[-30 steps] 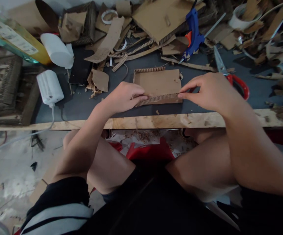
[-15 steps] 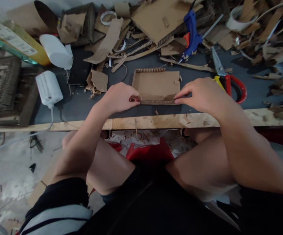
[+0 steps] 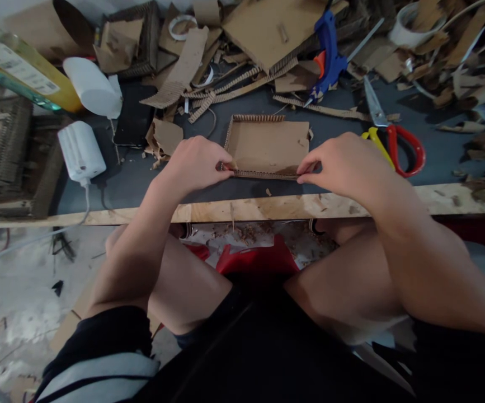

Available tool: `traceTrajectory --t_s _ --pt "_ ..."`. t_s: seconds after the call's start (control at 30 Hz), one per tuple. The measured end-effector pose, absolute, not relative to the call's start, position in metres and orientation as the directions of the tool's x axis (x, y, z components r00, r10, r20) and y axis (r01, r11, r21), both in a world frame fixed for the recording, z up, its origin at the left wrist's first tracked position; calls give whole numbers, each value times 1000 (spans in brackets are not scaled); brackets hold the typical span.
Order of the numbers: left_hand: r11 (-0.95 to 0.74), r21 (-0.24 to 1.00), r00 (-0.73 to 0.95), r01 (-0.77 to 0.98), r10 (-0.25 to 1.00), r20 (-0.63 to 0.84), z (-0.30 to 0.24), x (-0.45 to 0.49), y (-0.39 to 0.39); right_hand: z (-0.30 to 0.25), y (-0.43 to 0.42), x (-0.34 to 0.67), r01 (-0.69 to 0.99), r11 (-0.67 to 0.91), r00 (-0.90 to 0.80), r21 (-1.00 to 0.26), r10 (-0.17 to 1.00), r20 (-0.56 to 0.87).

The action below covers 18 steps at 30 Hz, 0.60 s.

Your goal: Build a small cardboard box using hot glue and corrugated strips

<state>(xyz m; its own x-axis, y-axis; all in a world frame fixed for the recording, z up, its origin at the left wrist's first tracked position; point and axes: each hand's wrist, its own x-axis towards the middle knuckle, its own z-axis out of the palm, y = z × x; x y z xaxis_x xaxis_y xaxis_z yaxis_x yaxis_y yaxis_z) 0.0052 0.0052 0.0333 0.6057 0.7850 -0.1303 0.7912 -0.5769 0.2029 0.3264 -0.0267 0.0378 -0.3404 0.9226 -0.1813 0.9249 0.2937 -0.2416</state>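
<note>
A dark worktop (image 3: 202, 195) strewn with cardboard, and two hands at a shallow cardboard tray.
The left hand (image 3: 194, 162) pinches the left end of the corrugated strip (image 3: 263, 174) along the tray's near side; the right hand (image 3: 347, 165) pinches it towards the right end. The cardboard tray (image 3: 269, 140) lies flat between them, near the worktop's near edge, with low walls at far and left. It looks light and dry, with little slip; the base seems fairly stiff, the strip bendable and easily crushed, so a gentle fingertip hold at both ends suits it. Beyond lie scissors (image 3: 408, 151) to the right, a blue glue gun (image 3: 327, 50) farther off, and a white adapter (image 3: 81, 150) on the left.
</note>
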Motion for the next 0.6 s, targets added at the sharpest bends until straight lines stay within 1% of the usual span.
traceTrajectory --t_s 0.1,0.17,0.27,0.43,0.6 --pt "-536 130 551 834 821 -147 36 7 4 35 -27 326 918 332 -366 -216 919 -146" --pt "-546 135 561 827 814 -150 38 9 4 33 -26 326 914 349 -381 -205 914 -142" --pt "-556 118 568 823 808 -157 40 11 3 34 -25 325 923 315 -355 -220 918 -175" --pt "-540 71 540 839 809 -231 42 16 1 41 -28 320 934 273 -323 -232 921 -217" --pt "-566 77 569 821 798 -198 41 15 1 40 -29 321 930 278 -328 -240 922 -205"
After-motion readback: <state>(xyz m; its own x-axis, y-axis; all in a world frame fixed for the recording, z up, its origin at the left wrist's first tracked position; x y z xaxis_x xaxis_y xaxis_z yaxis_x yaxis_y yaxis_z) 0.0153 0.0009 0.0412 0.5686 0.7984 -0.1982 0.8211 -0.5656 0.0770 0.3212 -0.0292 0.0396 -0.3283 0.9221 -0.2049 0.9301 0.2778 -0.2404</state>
